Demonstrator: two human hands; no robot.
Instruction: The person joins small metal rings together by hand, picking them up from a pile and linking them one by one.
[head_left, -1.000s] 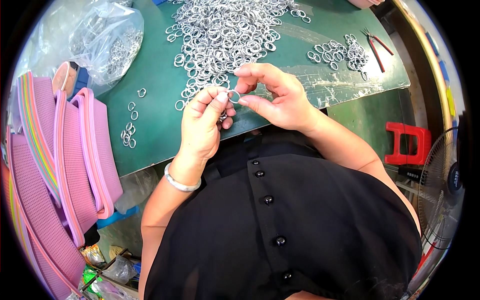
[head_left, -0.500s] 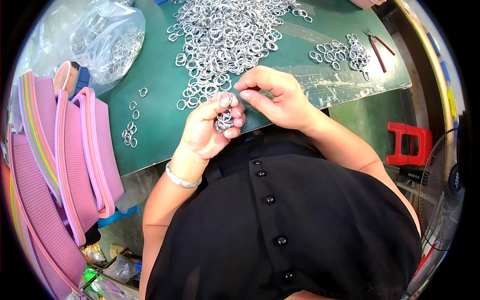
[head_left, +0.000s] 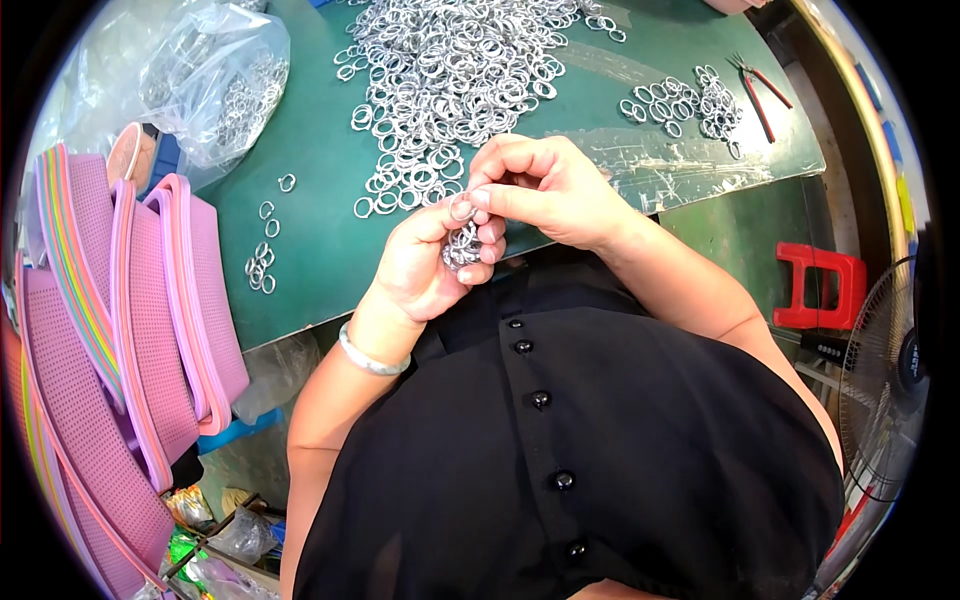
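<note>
In the curled fingers of my left hand [head_left: 408,262] sits a cluster of silver metal rings [head_left: 462,247]. One more metal ring [head_left: 461,208] stands up at the tip of my left thumb. My right hand [head_left: 565,195] comes in from the right, thumb and forefinger closed in a pinch at that ring's edge. What exactly lies between those right fingertips is partly hidden. Just beyond both hands, a large heap of the same rings [head_left: 460,80] spreads over the green tabletop [head_left: 320,235].
Smaller ring groups lie at left [head_left: 260,268] and right [head_left: 665,103]. Red-handled pliers [head_left: 760,98] rest near the table's right edge. Pink baskets [head_left: 205,300] and a clear bag of rings [head_left: 235,95] stand at left. A red stool [head_left: 820,287] and fan [head_left: 880,370] are at right.
My right thumb and forefinger have closed together at the ring on the left thumb. The left hand has shifted slightly to the right with its rings.
</note>
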